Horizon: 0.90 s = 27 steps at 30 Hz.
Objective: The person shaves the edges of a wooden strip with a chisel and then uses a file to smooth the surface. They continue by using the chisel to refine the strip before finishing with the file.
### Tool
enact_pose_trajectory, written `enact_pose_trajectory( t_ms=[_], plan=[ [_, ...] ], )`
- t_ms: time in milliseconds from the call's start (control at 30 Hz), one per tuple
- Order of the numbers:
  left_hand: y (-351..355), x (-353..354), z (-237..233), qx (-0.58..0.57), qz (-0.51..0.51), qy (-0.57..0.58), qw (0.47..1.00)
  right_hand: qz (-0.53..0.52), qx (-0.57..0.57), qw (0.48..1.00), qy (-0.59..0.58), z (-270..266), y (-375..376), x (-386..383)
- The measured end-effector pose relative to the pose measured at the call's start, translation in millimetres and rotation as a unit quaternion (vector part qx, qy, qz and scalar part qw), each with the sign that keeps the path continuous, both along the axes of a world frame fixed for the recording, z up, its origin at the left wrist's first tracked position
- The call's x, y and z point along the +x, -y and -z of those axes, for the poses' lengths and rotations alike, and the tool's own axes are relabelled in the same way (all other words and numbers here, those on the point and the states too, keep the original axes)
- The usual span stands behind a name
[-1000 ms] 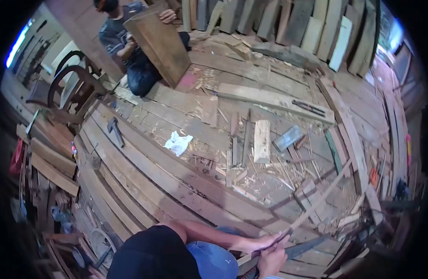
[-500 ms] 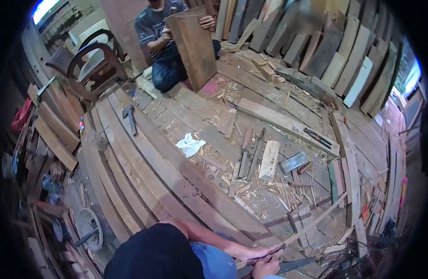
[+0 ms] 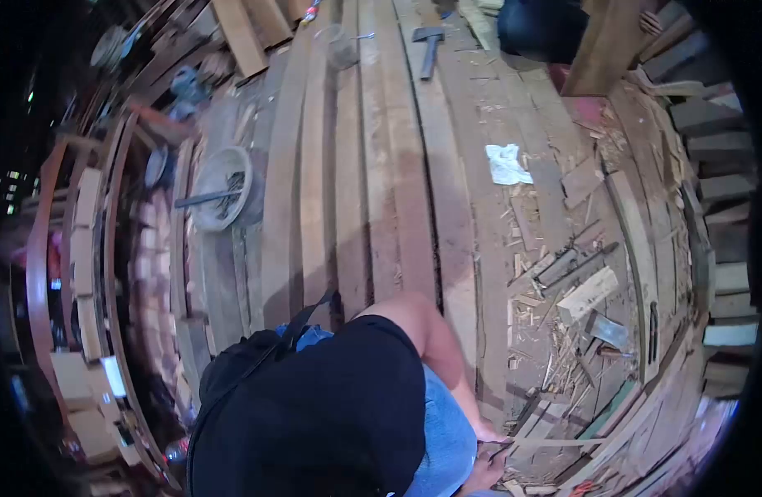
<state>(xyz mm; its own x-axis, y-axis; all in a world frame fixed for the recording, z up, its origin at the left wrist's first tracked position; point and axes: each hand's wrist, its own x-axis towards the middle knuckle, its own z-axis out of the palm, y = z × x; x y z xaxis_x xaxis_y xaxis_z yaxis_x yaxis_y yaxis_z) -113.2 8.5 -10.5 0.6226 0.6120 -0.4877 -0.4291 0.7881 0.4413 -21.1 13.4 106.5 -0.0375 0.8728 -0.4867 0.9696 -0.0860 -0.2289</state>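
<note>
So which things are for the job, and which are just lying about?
Seem part of the job:
long, thin, pale wooden strip
the person's bare hands at its end

Seem just lying about:
dark T-shaped hammer
crumpled white cloth or paper
grey rectangular block

Plank floor (image 3: 548, 195) with a crumpled white scrap (image 3: 508, 164), pale wood block (image 3: 588, 296), grey block (image 3: 607, 330) and scattered shavings (image 3: 555, 335)

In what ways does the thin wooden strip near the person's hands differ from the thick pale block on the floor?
The thin strip is slender, while the pale block is much wider and chunkier. The strip reaches the person's left hand; the block lies on the floor, apart from both hands. Both look like bare, light-coloured wood.
</note>
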Motion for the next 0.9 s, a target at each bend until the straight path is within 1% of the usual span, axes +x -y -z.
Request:
enact_pose_trajectory(
  t_ms=[167, 267, 300, 333, 367, 433, 467, 500, 567, 633, 700, 733, 800, 833, 900],
  plan=[
    [4.9, 8.9, -3.1, 0.006, -0.024, 0.003, 1.000, -0.056, 0.034, 0.996, -0.055, 38.6, -1.4, 46.8],
    [7.2, 17.9, -3.0, 0.000, -0.020, 0.005, 1.000, -0.115, 0.096, 0.981, -0.124, 65.0, -2.6, 75.2],
    [8.1, 20.5, -1.9, -0.001, -0.013, 0.004, 1.000, -0.130, 0.118, 0.974, -0.142, 66.2, 1.9, 69.8],
    [8.6, 20.1, -0.3, -0.002, -0.002, 0.005, 1.000, -0.027, -0.004, 0.995, -0.092, 60.6, 1.7, 66.6],
    [8.9, 25.9, 3.0, -0.010, 0.009, 0.006, 1.000, 0.005, 0.009, 0.994, -0.104, 56.0, 5.4, 57.4],
    [9.4, 32.5, 8.6, -0.022, 0.034, 0.003, 0.999, 0.107, -0.046, 0.980, -0.162, 49.4, 11.6, 47.4],
    [9.2, 36.3, 13.0, -0.030, 0.046, 0.004, 0.998, 0.109, 0.001, 0.983, -0.150, 51.3, 16.9, 44.8],
    [8.3, 39.0, 13.7, -0.037, 0.061, 0.002, 0.997, 0.141, 0.016, 0.977, -0.160, 55.4, 18.9, 46.1],
    [6.4, 41.3, 17.4, -0.053, 0.087, -0.006, 0.995, 0.112, 0.041, 0.986, -0.117, 64.6, 21.4, 40.8],
    [6.5, 42.6, 22.0, -0.068, 0.102, -0.023, 0.992, 0.083, 0.102, 0.990, -0.043, 56.5, 28.2, 29.7],
    [7.9, 40.9, 24.2, -0.076, 0.106, -0.035, 0.991, 0.090, 0.072, 0.993, -0.027, 48.9, 26.5, 22.3],
    [8.4, 38.4, 26.1, -0.078, 0.108, -0.041, 0.990, 0.099, 0.078, 0.991, -0.037, 22.7, 22.4, 10.1],
    [4.9, 33.7, 31.9, -0.085, 0.110, -0.047, 0.989, 0.154, -0.061, 0.984, -0.058, -27.4, 9.2, -14.3],
    [4.7, 31.3, 33.7, -0.088, 0.110, -0.049, 0.989, 0.162, -0.058, 0.983, -0.060, -33.2, 6.7, -18.9],
    [4.6, 30.7, 38.2, -0.095, 0.110, -0.048, 0.988, 0.135, -0.061, 0.988, -0.044, -39.5, 3.7, -24.0]
  ],
)
